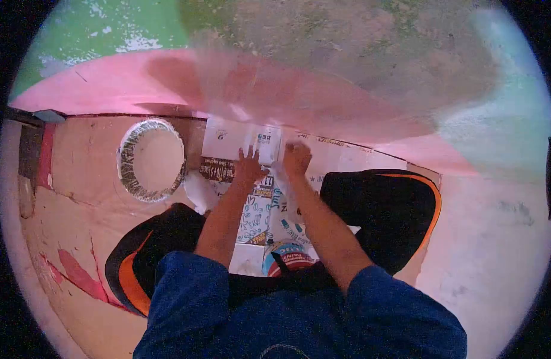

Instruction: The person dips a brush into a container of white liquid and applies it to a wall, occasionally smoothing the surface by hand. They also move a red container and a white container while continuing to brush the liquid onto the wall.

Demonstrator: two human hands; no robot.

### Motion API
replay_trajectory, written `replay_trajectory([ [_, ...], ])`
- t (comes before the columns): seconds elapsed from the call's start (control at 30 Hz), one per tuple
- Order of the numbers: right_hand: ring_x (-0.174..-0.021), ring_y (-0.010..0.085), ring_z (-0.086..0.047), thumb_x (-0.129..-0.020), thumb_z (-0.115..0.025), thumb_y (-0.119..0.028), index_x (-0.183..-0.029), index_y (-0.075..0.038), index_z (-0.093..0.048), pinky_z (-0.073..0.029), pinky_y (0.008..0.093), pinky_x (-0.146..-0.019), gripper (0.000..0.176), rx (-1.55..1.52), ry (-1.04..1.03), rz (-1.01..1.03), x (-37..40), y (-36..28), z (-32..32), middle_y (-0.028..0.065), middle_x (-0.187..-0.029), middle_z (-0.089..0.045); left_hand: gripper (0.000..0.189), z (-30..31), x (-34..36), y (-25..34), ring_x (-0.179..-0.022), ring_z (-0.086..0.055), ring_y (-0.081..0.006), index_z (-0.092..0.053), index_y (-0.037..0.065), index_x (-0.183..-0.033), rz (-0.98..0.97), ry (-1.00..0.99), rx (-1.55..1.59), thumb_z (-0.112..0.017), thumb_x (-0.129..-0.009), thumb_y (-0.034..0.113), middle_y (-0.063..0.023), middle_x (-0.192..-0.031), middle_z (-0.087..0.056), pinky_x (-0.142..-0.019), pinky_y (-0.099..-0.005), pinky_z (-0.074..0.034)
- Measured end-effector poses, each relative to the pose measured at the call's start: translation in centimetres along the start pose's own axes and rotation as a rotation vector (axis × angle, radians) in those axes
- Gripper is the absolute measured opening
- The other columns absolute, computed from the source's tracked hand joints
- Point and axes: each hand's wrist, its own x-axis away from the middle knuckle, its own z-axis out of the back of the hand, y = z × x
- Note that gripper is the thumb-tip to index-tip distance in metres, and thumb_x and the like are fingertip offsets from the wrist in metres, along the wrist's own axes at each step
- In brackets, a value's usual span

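Observation:
My left hand (pixel 250 167) lies with its fingers spread on a flattened printed carton (pixel 230 139) on the floor near the wall. Just to its right, my right hand (pixel 296 158) is closed near the top of the carton; what it holds, if anything, is too small to make out. Between my forearms shows a white sheet (pixel 284 206) with blue-green print. Closer to my body sits a blue and red paint can (pixel 284 254), partly hidden by my clothing.
A round white bucket (pixel 153 164) with a paint-crusted rim stands at the left. A whitish wrapped object (pixel 199 190) lies beside it. The wall (pixel 257 84), painted pink and green, rises ahead. My black-clad knees flank the carton.

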Motion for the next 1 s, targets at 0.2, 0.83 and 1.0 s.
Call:
replay_trajectory([
  [0.2, -0.078, 0.0299, -0.057, -0.071, -0.059, -0.024, -0.078, -0.006, -0.063, -0.044, 0.0382, -0.072, 0.019, 0.018, 0.106, -0.081, 1.4, 4.6, -2.9, 0.0167, -0.077, -0.060, 0.083, -0.6, -1.5, -0.6, -0.127, -0.012, -0.0297, -0.021, 0.010, -0.132, -0.077, -0.086, -0.064, -0.047, -0.070, 0.058, -0.0135, -0.138, -0.015, -0.103, -0.0425, -0.011],
  [0.83, -0.048, 0.0103, -0.045, -0.076, -0.061, -0.017, -0.088, -0.002, -0.053, -0.034, 0.0238, -0.041, 0.021, -0.995, 0.173, -0.368, 5.4, -4.8, 16.1, 0.0050, -0.058, -0.052, 0.074, 6.0, -2.4, 1.7, -0.119, -0.032, -0.0284, -0.036, 0.007, -0.125, -0.027, -0.543, -0.050, -0.050, -0.070, 0.054, -0.0128, -0.131, -0.031, -0.097, -0.0436, -0.027],
  [1.0, -0.041, 0.0086, -0.041, -0.077, -0.061, -0.017, -0.081, -0.001, -0.051, -0.029, 0.0219, -0.034, 0.019, -1.039, -0.022, -0.533, 5.4, 1.0, 19.1, 0.0036, -0.057, -0.050, 0.062, 6.1, -3.2, 2.0, -0.112, -0.042, -0.0292, -0.041, 0.005, -0.120, 0.014, -0.521, -0.039, -0.050, -0.072, 0.044, -0.0138, -0.123, -0.042, -0.091, -0.0416, -0.036],
])
